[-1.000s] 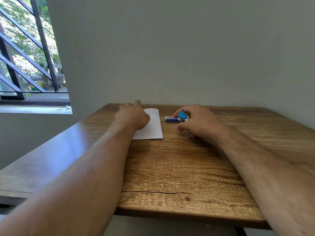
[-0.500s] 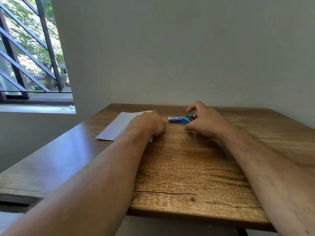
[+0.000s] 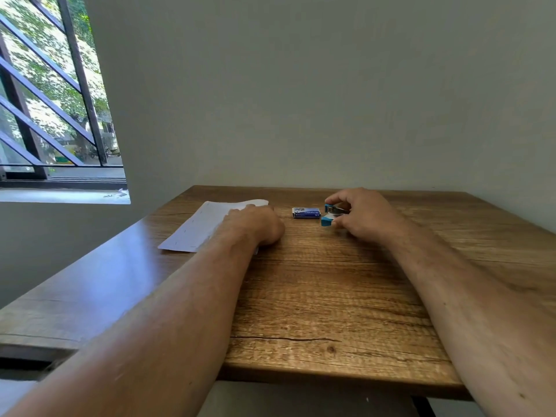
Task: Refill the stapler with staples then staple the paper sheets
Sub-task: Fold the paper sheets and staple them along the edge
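Head view, looking down over both forearms at a wooden table [image 3: 316, 290] set against a grey wall [image 3: 301, 85]. Right of centre, toward the far edge, the right hand [image 3: 365, 216] has its fingers closed around a small blue stapler [image 3: 330, 215]; the stapler's blue top and blue base stand apart, with metal showing between them, and its open end points toward the left of the frame. Just beside it, to the left, a small blue staple box [image 3: 306, 212] lies flat on the table, apart from both hands. Left of centre, the left hand [image 3: 257, 225] is curled into a loose fist, knuckles up, resting on the near right corner of the white paper sheets [image 3: 198, 228]. Whether its fingers pinch the paper cannot be told. The sheets lie flat and skewed, running from the fist toward the left edge of the table, with the far corner curling up a little. A window [image 3: 51, 94] with dark diagonal bars fills the upper left of the frame, green leaves behind it.
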